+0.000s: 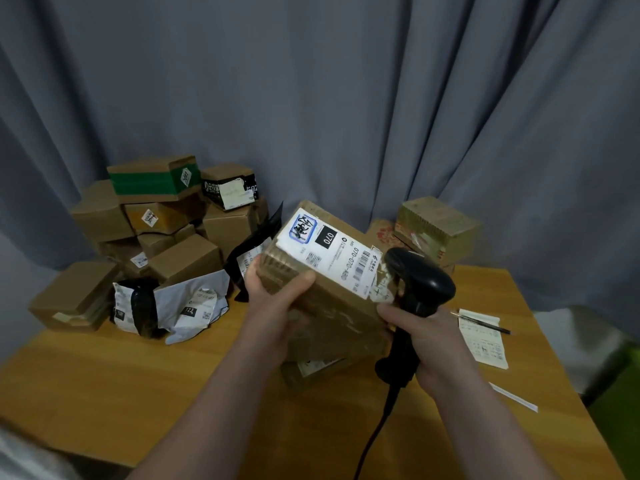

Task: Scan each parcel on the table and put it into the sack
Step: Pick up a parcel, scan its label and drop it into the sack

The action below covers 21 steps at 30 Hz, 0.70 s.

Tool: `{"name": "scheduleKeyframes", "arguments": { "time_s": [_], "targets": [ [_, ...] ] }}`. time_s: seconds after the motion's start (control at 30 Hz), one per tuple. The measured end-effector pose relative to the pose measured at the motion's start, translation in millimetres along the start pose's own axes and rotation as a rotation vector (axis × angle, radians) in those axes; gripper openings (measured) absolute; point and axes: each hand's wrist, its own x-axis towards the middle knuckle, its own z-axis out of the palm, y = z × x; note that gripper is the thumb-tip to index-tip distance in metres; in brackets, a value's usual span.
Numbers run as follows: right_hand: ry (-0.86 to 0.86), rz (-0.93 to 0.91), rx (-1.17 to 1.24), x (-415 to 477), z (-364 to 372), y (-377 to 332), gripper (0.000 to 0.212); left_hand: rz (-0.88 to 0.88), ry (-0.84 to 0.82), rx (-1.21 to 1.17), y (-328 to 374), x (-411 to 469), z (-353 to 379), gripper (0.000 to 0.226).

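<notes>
A person's left hand (273,296) clamps the near end of a brown box (346,317), thumb over the top edge and fingers curled round the far side, tilting its label (332,254) up. The right hand (429,336) is wrapped round the handle of a black scanner (422,282), whose head sits just beside the label's right edge. The box is raised off the table (138,375), between the two hands and above a second parcel (311,372). More parcels (166,237) are heaped beyond and left of the left hand. The taped cardboard looks stiff and fairly light, since one hand carries it. Its tape may be slick, so a grip across an end, thumb against fingers, seems safest.
</notes>
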Motion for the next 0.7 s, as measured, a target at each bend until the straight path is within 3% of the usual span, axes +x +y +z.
{"name": "scheduleKeyframes", "arguments": {
  "time_s": [0.17, 0.33, 0.5, 0.7],
  "targets": [
    [-0.010, -0.003, -0.040, 3, -1, 3, 0.031, -0.004, 0.048, 0.003, -1, 9, 1, 0.107],
    [-0.031, -0.059, -0.172, 7, -17, -14, 0.016, -0.024, 0.099, -0.047, -1, 26, -11, 0.098],
    [-0.246, -0.065, -0.367, 5, -31, -36, 0.037, -0.017, 0.094, -0.055, -1, 36, -23, 0.104],
    [-0.333, -0.129, -0.606, 6, -30, -38, 0.023, 0.015, 0.068, -0.044, 0, 38, -26, 0.088]
  ]
}}
